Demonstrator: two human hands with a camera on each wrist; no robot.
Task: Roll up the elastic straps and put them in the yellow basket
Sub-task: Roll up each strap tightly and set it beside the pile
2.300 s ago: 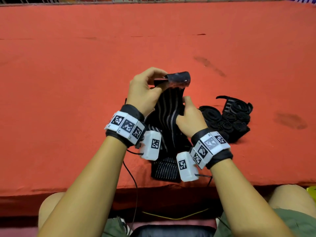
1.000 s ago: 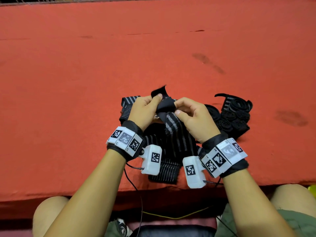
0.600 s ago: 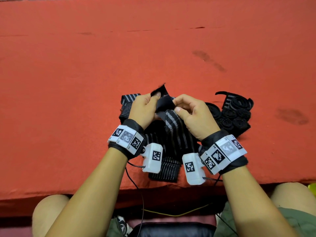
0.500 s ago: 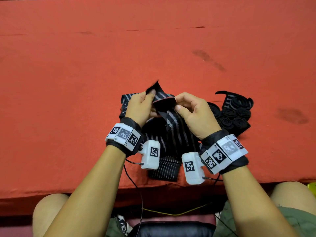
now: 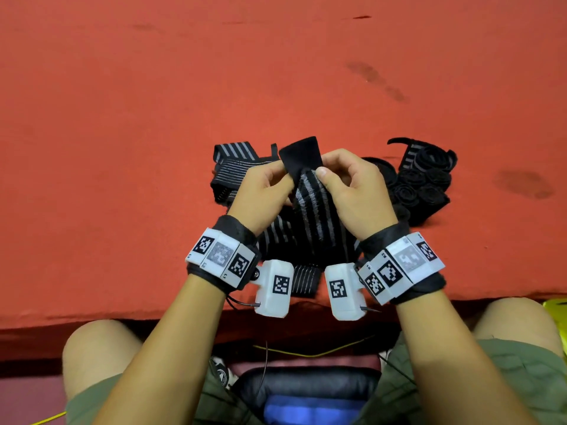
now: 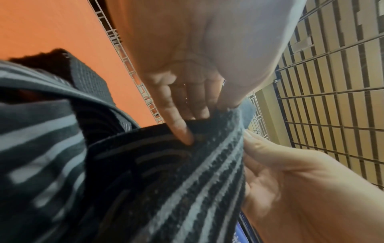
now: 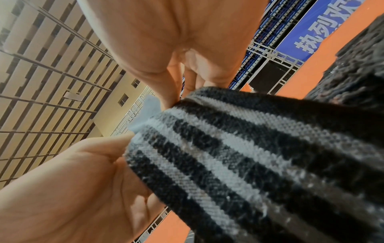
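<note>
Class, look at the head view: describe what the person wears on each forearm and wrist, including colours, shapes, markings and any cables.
Both forearms are bare, with no sleeves. Each wrist carries a black fabric band topped by white blocks printed with black-and-white square codes. A rounded white box with its own code hangs at the inner side of the left wrist and of the right wrist. Thin dark cables leave these boxes.

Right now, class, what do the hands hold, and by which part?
Both the left hand and right hand pinch the strap near its plain black end.
</note>
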